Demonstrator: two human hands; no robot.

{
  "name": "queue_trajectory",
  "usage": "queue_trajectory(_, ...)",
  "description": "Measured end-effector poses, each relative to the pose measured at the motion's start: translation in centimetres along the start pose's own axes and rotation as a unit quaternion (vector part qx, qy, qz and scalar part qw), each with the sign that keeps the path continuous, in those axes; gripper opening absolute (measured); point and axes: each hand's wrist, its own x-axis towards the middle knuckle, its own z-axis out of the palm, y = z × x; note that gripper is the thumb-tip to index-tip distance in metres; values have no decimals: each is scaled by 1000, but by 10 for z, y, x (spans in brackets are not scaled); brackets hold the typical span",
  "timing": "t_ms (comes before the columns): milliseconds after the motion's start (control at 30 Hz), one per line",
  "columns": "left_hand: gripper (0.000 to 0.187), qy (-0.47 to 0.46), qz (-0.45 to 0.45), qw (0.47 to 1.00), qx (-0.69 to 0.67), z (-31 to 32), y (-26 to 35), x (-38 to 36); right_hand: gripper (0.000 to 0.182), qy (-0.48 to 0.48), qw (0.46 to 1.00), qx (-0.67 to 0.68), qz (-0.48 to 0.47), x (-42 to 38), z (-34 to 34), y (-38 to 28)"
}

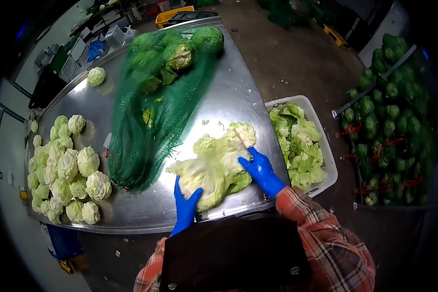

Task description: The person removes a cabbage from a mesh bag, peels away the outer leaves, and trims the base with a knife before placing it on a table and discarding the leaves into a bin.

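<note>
On the steel table in front of me lies a pale green cabbage with loose leaves, partly smeared by motion. My left hand, in a blue glove, cups its near left side with the thumb spread from the fingers. Against the right side, my right hand, also blue-gloved, grips outer cabbage leaves; some fingertips are hidden among them. More torn leaves lie just beyond the right hand. A green mesh sack is spread past the cabbage, with several whole cabbages in its far end.
Several trimmed cabbages are grouped on the table's left, and a single one sits farther back. A white crate of leaves stands by the table's right edge. Stacked full mesh sacks stand far right.
</note>
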Motion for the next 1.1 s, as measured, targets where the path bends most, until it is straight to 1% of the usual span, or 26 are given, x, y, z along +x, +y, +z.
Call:
queue_trajectory(33, 93, -4, 43, 996, 78, 14, 10, 9, 52, 1, 1000, -16, 18, 9, -7, 13)
queue_trajectory(67, 97, 0, 94, 982, 166, 26, 18, 17, 52, 26, 996, -67, 51, 14, -9, 22)
queue_trajectory(100, 101, 4, 146, 957, 252, 35, 25, 28, 51, 60, 995, -78, 17, 18, -17, 29)
queue_trajectory(133, 112, -1, 136, 955, 265, 40, 26, 39, 50, 94, 992, -86, -15, 18, -24, 35)
queue_trajectory(167, 114, 1, 114, 953, 281, 46, 35, 45, 49, 128, 986, -94, -45, 18, -30, 38)
queue_trajectory(200, 116, 3, 90, 951, 297, 52, 47, 48, 50, 110, 984, -136, -40, 10, -47, 1)
queue_trajectory(233, 118, 3, 65, 947, 313, 56, 54, 51, 50, 68, 989, -115, -63, 2, -54, -23)
queue_trajectory(267, 126, -6, 68, 942, 328, 58, 54, 56, 51, 25, 992, -94, -85, -4, -55, -44)
queue_trajectory(300, 126, -12, 76, 934, 348, 61, 54, 59, 52, -18, 991, -72, -108, -8, -52, -60)
queue_trajectory(367, 128, -24, 93, 916, 389, 67, 55, 63, 61, -35, 979, -110, -169, -13, -33, -83)
queue_trajectory(400, 128, -23, 92, 910, 404, 69, 56, 64, 68, -74, 982, -108, -134, -12, -27, -92)
queue_trajectory(433, 127, -24, 85, 901, 425, 72, 59, 63, 72, -123, 979, -142, -76, -9, -26, -107)
queue_trajectory(500, 125, -25, 67, 883, 465, 76, 63, 59, 64, -129, 968, -199, -82, 9, -9, -85)
queue_trajectory(533, 123, -25, 71, 895, 440, 74, 59, 58, 59, -131, 976, -143, -102, 19, -3, -68)
queue_trajectory(600, 123, -22, 75, 891, 448, 77, 61, 52, 53, -135, 980, -32, -141, 43, -4, -41)
queue_trajectory(633, 123, -24, 76, 888, 454, 78, 64, 47, 51, -155, 987, -44, -29, 44, -22, -64)
queue_trajectory(667, 123, -25, 75, 886, 458, 77, 65, 44, 50, -172, 980, -60, 83, 45, -39, -88)
queue_trajectory(700, 122, -19, 86, 886, 456, 76, 64, 44, 52, -200, 971, -39, 128, 48, -45, -90)
queue_trajectory(767, 119, -3, 100, 887, 451, 75, 59, 41, 58, -215, 974, -55, 45, 30, -35, -97)
queue_trajectory(800, 120, -9, 96, 898, 429, 70, 52, 41, 64, -190, 979, -19, 72, 25, -27, -97)
queue_trajectory(833, 121, -15, 114, 896, 429, 66, 47, 38, 59, -73, 997, -31, 4, 34, 2, -46)
queue_trajectory(900, 124, -21, 157, 890, 427, 61, 41, 35, 55, 31, 999, 24, -30, 33, 17, -33)
queue_trajectory(933, 123, -25, 147, 898, 413, 60, 42, 35, 50, 38, 999, 7, -31, 34, 22, -28)
queue_trajectory(1000, 122, -25, 161, 902, 399, 58, 39, 33, 41, 52, 998, -28, -30, 32, 23, -29)
queue_trajectory(1100, 120, -29, 180, 903, 388, 58, 38, 30, 37, 58, 996, -46, 49, 46, 20, -18)
